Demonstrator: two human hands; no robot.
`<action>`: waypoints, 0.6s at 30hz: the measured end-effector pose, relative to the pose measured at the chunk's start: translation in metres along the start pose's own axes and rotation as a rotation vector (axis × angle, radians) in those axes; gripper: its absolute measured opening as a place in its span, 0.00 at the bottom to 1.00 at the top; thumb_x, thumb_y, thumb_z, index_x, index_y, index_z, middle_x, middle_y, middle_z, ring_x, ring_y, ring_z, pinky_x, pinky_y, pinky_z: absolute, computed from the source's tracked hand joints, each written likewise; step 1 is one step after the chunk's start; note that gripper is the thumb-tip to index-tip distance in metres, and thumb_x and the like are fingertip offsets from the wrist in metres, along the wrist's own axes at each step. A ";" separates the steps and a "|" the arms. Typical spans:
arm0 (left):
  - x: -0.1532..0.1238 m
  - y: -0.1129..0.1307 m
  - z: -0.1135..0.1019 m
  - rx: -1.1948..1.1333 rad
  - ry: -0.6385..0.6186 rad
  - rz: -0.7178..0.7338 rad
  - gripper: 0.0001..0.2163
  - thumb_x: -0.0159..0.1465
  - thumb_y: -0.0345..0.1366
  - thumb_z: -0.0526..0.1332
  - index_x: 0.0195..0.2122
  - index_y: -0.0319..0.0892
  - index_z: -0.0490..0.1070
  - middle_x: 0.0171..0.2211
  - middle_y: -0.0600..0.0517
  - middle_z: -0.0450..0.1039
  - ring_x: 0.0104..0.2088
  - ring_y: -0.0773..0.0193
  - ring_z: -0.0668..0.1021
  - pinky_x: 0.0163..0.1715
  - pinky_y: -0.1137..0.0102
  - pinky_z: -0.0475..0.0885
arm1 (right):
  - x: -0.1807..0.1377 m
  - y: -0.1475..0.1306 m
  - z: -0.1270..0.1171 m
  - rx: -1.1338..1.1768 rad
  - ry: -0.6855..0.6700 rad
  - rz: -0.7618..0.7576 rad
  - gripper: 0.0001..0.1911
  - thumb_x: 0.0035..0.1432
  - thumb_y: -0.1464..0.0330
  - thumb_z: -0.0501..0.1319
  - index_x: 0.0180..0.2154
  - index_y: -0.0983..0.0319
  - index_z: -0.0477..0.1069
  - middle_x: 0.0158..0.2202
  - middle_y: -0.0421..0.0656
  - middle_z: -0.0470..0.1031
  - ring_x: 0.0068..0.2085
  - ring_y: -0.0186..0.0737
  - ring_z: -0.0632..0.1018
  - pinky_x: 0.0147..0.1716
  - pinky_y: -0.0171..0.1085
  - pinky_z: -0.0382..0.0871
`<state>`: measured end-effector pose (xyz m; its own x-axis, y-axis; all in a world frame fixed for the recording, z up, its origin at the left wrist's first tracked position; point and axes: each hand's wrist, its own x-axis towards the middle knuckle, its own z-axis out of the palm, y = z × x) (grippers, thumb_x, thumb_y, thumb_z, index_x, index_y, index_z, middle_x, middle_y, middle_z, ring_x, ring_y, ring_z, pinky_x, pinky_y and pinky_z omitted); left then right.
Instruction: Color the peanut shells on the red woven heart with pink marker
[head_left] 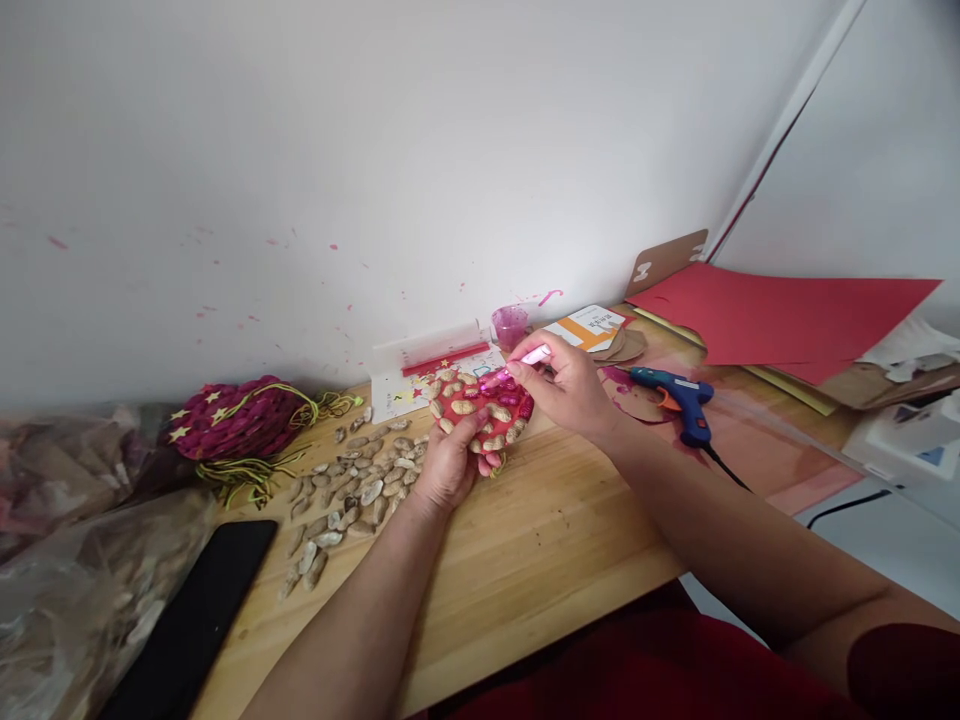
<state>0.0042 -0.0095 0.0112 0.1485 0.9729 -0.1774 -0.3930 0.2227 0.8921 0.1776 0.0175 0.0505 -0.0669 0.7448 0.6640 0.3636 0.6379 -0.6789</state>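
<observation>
My left hand (448, 462) grips the near edge of a red disc (474, 422) set with peanuts, holding it above the wooden table. Several peanuts on its right side are coated shiny magenta; the others keep their plain tan shells. Between the fingertips of my right hand (571, 388) is a paintbrush (537, 355) with a white handle. Its pink tip points down at the magenta peanuts, and fingers partly cover it. Just behind the disc stands a clear cup (511, 324) stained with magenta paint.
Loose peanuts (360, 480) lie left of my left hand. Beyond them are a stack of magenta peanut pieces (236, 415) with yellow cords, a black phone (199, 615) and plastic bags (82, 600). A blue glue gun (686, 395) and red card sheets (787, 315) are at right.
</observation>
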 end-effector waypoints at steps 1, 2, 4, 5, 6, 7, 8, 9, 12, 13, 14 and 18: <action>0.000 0.000 0.000 -0.002 0.003 -0.003 0.19 0.46 0.46 0.75 0.28 0.39 0.70 0.15 0.55 0.71 0.11 0.67 0.70 0.07 0.77 0.59 | 0.000 0.000 0.000 0.003 -0.014 -0.001 0.04 0.65 0.66 0.65 0.37 0.59 0.73 0.32 0.40 0.78 0.31 0.36 0.77 0.30 0.35 0.69; 0.000 0.000 0.000 -0.003 0.005 -0.004 0.19 0.46 0.46 0.75 0.28 0.39 0.71 0.15 0.54 0.71 0.11 0.67 0.70 0.07 0.77 0.59 | 0.000 -0.001 0.000 0.003 -0.031 -0.011 0.04 0.65 0.66 0.65 0.37 0.59 0.73 0.32 0.40 0.78 0.31 0.36 0.77 0.31 0.35 0.70; 0.000 0.000 0.000 -0.004 0.004 -0.005 0.19 0.46 0.46 0.76 0.28 0.39 0.70 0.14 0.55 0.70 0.11 0.68 0.70 0.07 0.77 0.59 | -0.001 -0.001 0.001 -0.011 -0.052 -0.043 0.03 0.65 0.66 0.65 0.37 0.59 0.74 0.32 0.40 0.78 0.32 0.37 0.77 0.33 0.36 0.70; 0.000 0.000 0.000 -0.003 0.001 -0.005 0.19 0.47 0.46 0.76 0.28 0.39 0.70 0.14 0.55 0.70 0.11 0.68 0.70 0.07 0.77 0.59 | -0.001 -0.001 0.001 -0.024 -0.051 -0.057 0.03 0.65 0.67 0.65 0.37 0.59 0.74 0.33 0.40 0.79 0.33 0.37 0.77 0.33 0.36 0.70; 0.000 0.000 0.000 -0.002 -0.003 -0.005 0.19 0.47 0.46 0.76 0.28 0.39 0.70 0.14 0.55 0.70 0.11 0.68 0.70 0.07 0.77 0.59 | -0.001 -0.001 0.001 -0.033 -0.041 -0.066 0.03 0.65 0.67 0.65 0.38 0.59 0.74 0.33 0.41 0.79 0.33 0.37 0.77 0.34 0.36 0.70; 0.001 0.000 -0.001 -0.001 -0.009 -0.005 0.19 0.47 0.46 0.75 0.28 0.40 0.70 0.14 0.55 0.70 0.11 0.68 0.70 0.07 0.77 0.59 | -0.001 0.000 0.001 -0.035 -0.025 -0.068 0.03 0.65 0.67 0.64 0.38 0.59 0.74 0.34 0.41 0.79 0.33 0.37 0.77 0.34 0.36 0.70; 0.001 0.000 -0.001 0.001 -0.013 -0.007 0.19 0.48 0.46 0.75 0.28 0.40 0.70 0.14 0.55 0.70 0.11 0.68 0.70 0.08 0.77 0.59 | -0.001 0.000 0.001 -0.029 -0.008 -0.062 0.03 0.65 0.67 0.64 0.38 0.59 0.73 0.34 0.41 0.79 0.33 0.37 0.77 0.33 0.36 0.70; 0.001 0.000 -0.001 0.003 -0.014 -0.009 0.19 0.48 0.46 0.75 0.28 0.40 0.70 0.14 0.55 0.70 0.11 0.68 0.71 0.08 0.77 0.59 | -0.001 0.001 0.001 -0.018 0.005 -0.050 0.03 0.65 0.67 0.65 0.37 0.59 0.73 0.34 0.41 0.79 0.32 0.37 0.77 0.32 0.36 0.69; 0.000 -0.001 -0.001 0.005 -0.012 -0.012 0.19 0.48 0.46 0.75 0.29 0.39 0.70 0.15 0.54 0.71 0.11 0.67 0.71 0.08 0.77 0.59 | -0.001 0.000 0.000 0.022 -0.001 -0.020 0.04 0.65 0.66 0.65 0.37 0.59 0.73 0.32 0.40 0.79 0.31 0.36 0.76 0.30 0.35 0.69; 0.000 -0.001 -0.001 0.005 -0.011 -0.008 0.19 0.48 0.46 0.75 0.29 0.39 0.71 0.15 0.54 0.71 0.11 0.67 0.71 0.08 0.77 0.59 | -0.001 -0.001 0.000 0.025 -0.012 -0.020 0.04 0.65 0.65 0.64 0.37 0.59 0.73 0.32 0.40 0.78 0.31 0.36 0.76 0.31 0.35 0.69; 0.000 -0.001 -0.001 0.006 -0.010 -0.002 0.19 0.47 0.46 0.76 0.29 0.39 0.71 0.15 0.54 0.71 0.11 0.67 0.71 0.08 0.77 0.59 | -0.001 -0.002 0.000 0.023 -0.023 -0.024 0.04 0.65 0.66 0.64 0.37 0.59 0.73 0.32 0.40 0.78 0.31 0.36 0.76 0.31 0.35 0.69; -0.001 -0.001 0.000 0.015 -0.012 0.012 0.20 0.46 0.47 0.76 0.27 0.38 0.71 0.14 0.53 0.71 0.11 0.67 0.71 0.08 0.76 0.60 | 0.000 -0.002 0.000 -0.005 0.003 -0.031 0.04 0.65 0.66 0.64 0.37 0.59 0.73 0.32 0.40 0.78 0.31 0.36 0.76 0.30 0.36 0.68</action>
<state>0.0043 -0.0110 0.0105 0.1542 0.9747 -0.1616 -0.3814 0.2096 0.9003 0.1765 0.0162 0.0513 -0.0754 0.7242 0.6855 0.3662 0.6595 -0.6565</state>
